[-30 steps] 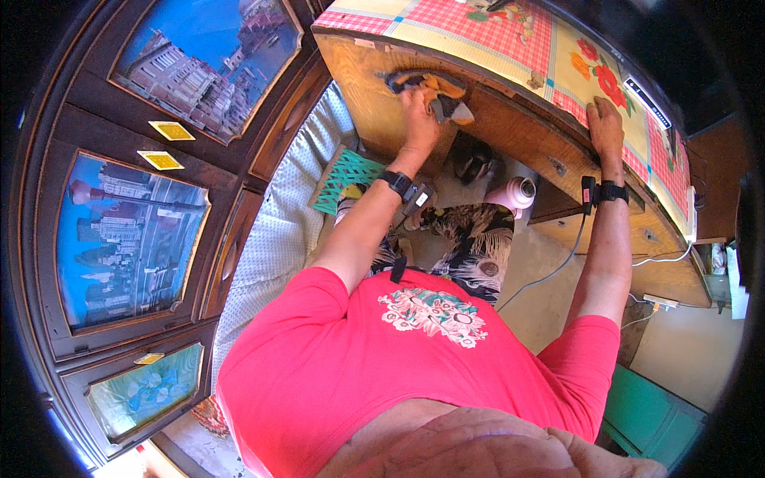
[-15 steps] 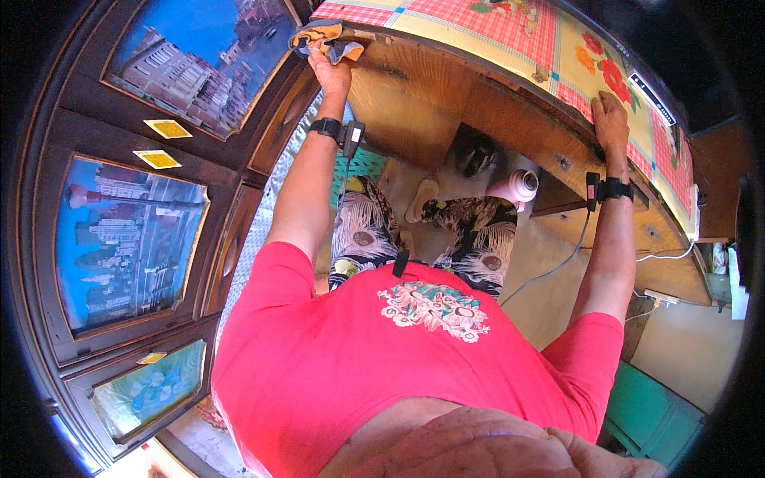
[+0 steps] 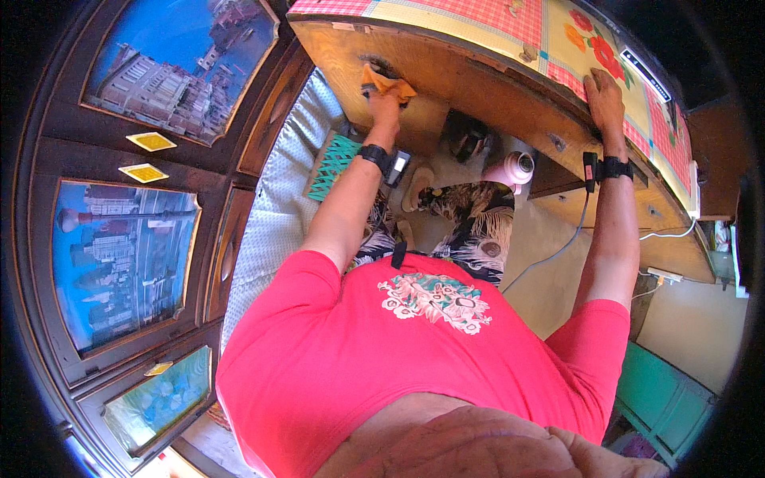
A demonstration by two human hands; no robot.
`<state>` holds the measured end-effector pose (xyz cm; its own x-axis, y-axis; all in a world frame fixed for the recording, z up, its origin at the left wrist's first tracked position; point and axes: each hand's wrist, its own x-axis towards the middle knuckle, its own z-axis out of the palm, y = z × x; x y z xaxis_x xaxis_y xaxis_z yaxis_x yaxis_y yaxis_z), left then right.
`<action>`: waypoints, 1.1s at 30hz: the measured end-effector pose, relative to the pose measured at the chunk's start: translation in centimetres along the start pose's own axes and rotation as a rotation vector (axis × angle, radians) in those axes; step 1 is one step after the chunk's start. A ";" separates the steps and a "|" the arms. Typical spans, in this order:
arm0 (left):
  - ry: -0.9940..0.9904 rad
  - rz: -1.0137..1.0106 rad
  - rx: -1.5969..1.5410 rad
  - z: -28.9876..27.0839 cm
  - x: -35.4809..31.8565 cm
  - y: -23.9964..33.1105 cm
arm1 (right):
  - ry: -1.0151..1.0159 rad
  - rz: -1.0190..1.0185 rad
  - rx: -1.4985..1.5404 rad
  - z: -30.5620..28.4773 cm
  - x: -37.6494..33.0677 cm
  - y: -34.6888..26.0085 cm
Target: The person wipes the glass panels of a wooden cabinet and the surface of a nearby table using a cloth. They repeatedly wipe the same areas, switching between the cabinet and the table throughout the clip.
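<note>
My left hand is closed on an orange and dark grey cloth. It presses the cloth to the wooden front of the desk, near the left end and below the top edge. Part of the cloth is bunched up, and my fingertips are hidden by it. On the right, my right hand lies over the desk's front edge, fingers resting on the patterned tablecloth of red checks and flowers. Nothing shows in that hand.
A dark cabinet with picture panels stands on the left, beside a pale dotted cloth cover and a green woven piece. Under the desk is a pink flask. White cables hang at the right, above a green box.
My left hand has moved right and down with the cloth, from the desk's top left corner onto its wooden front. The right hand stays on the desk's edge.
</note>
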<state>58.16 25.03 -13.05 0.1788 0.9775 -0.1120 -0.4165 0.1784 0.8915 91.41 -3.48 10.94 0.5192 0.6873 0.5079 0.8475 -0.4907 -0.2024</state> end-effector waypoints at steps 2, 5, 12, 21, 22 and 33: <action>-0.119 -0.010 0.020 2.4 -2.7 0.4 | -0.022 0.038 0.030 0.0 0.1 0.1; -0.287 0.017 0.121 5.9 -6.8 2.4 | -0.034 0.038 0.019 0.1 0.1 0.3; -0.351 0.269 0.049 10.2 -9.5 9.1 | -0.021 0.023 -0.010 0.7 0.3 0.8; -0.271 0.430 0.128 8.8 -6.5 8.6 | -0.009 0.005 -0.004 0.7 0.4 0.9; -0.266 0.414 0.163 8.2 -6.1 7.8 | -0.008 -0.006 0.000 0.7 0.4 1.0; -0.085 0.230 0.352 -1.7 2.8 -4.7 | -0.048 0.038 -0.031 1.2 0.7 2.0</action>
<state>59.06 27.16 -18.33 0.1956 0.9719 0.1309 -0.1272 -0.1073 0.9861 93.55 -3.36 9.90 0.5562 0.6927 0.4591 0.8238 -0.5325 -0.1944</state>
